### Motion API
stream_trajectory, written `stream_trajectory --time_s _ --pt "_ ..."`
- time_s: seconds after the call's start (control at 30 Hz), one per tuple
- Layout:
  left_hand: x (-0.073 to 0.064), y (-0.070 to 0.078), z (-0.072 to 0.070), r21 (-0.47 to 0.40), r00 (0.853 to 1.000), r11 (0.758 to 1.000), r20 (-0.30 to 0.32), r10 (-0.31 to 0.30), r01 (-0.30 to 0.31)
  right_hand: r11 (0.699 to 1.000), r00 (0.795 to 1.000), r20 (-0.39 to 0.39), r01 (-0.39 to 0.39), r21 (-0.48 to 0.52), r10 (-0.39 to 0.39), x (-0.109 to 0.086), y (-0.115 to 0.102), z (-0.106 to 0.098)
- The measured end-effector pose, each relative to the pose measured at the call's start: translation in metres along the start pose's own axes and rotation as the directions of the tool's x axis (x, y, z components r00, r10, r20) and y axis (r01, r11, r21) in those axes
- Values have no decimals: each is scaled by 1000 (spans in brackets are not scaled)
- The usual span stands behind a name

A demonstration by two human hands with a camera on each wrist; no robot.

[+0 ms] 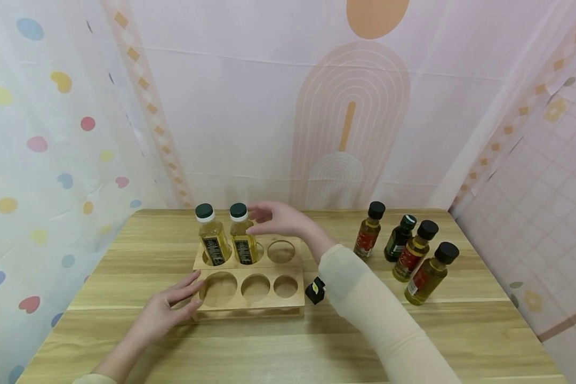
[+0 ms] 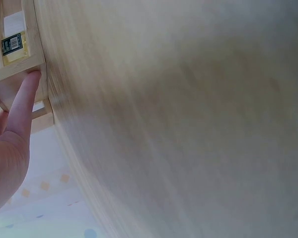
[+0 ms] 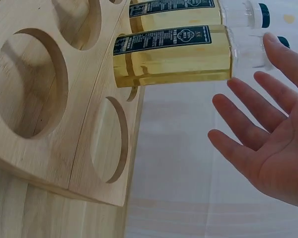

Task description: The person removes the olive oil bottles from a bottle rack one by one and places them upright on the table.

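Note:
A wooden rack [image 1: 278,296] with round holes in two tiers stands on the table. Two square bottles of yellow oil with dark green caps sit in its back row: the left bottle [image 1: 213,242] and the right bottle [image 1: 243,242]. My right hand [image 1: 280,220] is beside the right bottle's upper part, fingers spread. In the right wrist view its palm [image 3: 283,153] shows nothing held; whether a fingertip touches the bottle I cannot tell. My left hand [image 1: 165,309] rests its fingertips on the rack's left side, and a straight finger [image 2: 27,99] presses the end panel in the left wrist view.
On the right stand several dark-capped bottles: one with a red label [image 1: 367,234], a small dark green one [image 1: 400,238], another red-labelled one [image 1: 413,253] and a front one [image 1: 427,277]. A small black object [image 1: 315,290] is by the rack's right end. Curtains hang behind the table [image 1: 249,352].

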State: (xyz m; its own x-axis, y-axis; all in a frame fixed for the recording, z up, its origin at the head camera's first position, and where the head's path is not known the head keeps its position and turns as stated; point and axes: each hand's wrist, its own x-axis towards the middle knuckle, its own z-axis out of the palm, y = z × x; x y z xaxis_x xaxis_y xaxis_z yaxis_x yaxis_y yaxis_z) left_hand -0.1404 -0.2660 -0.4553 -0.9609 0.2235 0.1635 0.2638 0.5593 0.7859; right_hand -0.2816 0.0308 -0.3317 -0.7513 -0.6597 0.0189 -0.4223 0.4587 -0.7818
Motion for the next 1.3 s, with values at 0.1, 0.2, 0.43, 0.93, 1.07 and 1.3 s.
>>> stream_trajectory --time_s 0.1,0.2,0.43,0.93,1.07,1.3 --pt "0 1 -1 13 1000 1000 -2 8 -8 1000 999 -32 -1 20 2 4 -2 4" --pt "0 0 -1 7 1000 1000 0 6 -6 999 998 -60 4 44 -1 8 -2 9" --pt "-1 -3 1 -16 1000 1000 9 -16 16 996 996 -91 -3 88 11 12 -6 18" --pt "-1 -1 -1 -33 1000 999 7 -20 20 992 984 -179 10 129 13 15 -9 26" --pt "0 -1 -1 -32 1000 999 4 -15 16 993 984 -177 28 119 -6 15 -9 26" --pt "0 -2 0 -42 1000 999 6 -11 11 997 984 -171 53 62 -41 13 -9 25"
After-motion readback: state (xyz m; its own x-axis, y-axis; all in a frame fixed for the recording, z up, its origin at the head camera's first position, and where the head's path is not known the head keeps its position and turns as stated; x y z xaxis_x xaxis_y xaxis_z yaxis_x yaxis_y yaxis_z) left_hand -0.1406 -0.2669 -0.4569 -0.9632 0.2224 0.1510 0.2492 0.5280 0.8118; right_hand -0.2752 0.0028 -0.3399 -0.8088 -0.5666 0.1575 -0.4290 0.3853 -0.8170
